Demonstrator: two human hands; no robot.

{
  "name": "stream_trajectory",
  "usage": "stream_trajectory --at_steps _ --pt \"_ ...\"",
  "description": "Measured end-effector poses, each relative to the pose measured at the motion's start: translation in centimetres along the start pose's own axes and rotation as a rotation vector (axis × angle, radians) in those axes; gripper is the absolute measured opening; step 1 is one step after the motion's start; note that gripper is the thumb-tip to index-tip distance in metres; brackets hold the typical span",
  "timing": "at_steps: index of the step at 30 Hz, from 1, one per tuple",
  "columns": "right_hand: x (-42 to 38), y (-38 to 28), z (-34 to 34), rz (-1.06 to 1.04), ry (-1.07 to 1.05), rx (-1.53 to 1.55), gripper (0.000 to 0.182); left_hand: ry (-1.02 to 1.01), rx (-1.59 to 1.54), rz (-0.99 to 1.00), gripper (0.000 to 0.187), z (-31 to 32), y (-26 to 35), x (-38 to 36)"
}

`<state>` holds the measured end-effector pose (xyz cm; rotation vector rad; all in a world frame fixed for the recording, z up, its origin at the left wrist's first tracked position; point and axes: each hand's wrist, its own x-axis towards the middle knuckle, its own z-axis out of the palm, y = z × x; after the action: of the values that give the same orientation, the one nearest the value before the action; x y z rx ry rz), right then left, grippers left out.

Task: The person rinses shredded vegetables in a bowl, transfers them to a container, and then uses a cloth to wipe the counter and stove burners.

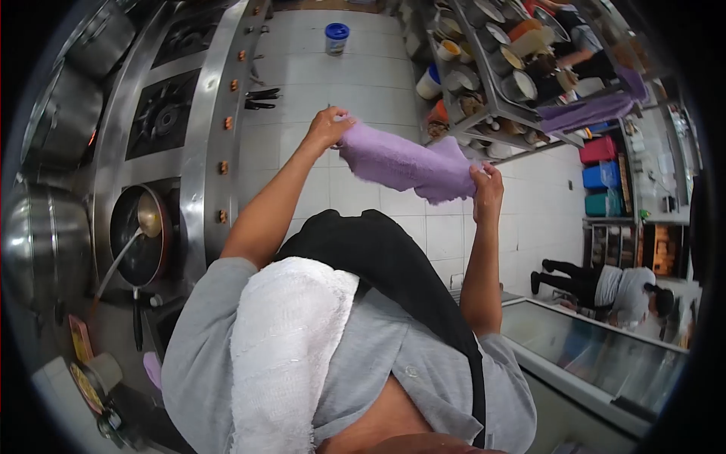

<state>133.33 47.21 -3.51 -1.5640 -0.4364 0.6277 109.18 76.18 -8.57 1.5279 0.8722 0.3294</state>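
A purple towel is stretched out in front of my body, above the tiled floor. My left hand is closed on its left end. At the other end, my right hand pinches the towel's edge. The cloth sags and folds between the two hands, with a raised fold near the right one. A white towel lies over my left shoulder, and a black apron covers my front.
Left stands a stove with burners and a frying pan holding a ladle. A blue-lidded bucket sits on the floor ahead. Right are a loaded metal shelf, a glass-topped case and a bending person.
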Motion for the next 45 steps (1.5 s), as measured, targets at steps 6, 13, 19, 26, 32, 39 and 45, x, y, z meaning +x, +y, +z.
stream_trajectory --at_steps 6,13,19,26,32,39,45 --pt "0.1 -0.5 0.5 -0.383 -0.120 -0.704 0.025 -0.089 0.325 0.394 0.047 -2.1 -0.2 -1.0" --pt "4.0 3.2 5.4 0.068 -0.283 -0.114 0.035 0.105 0.376 0.391 0.044 2.6 2.8 -3.0" --pt "0.3 -0.3 10.9 0.148 -0.644 0.172 0.055 -0.035 0.179 0.421 0.034 6.5 5.9 -6.9" --pt "3.8 2.5 12.2 0.365 -1.003 0.473 0.057 -0.133 -0.353 0.270 0.032 -0.5 10.2 -9.9" --pt "5.7 -0.7 24.5 0.497 -1.074 0.226 0.053 0.682 0.453 0.316 0.042 -7.0 -3.4 -8.9" --pt "0.5 -1.2 43.7 -0.403 -1.384 -0.723 0.062 0.356 -1.339 0.192 0.055 -13.0 -6.4 -8.5" --pt "3.8 -2.5 53.4 -0.146 -1.434 -0.484 0.063 0.942 -1.485 0.725 0.042 -28.8 -10.7 -9.9"
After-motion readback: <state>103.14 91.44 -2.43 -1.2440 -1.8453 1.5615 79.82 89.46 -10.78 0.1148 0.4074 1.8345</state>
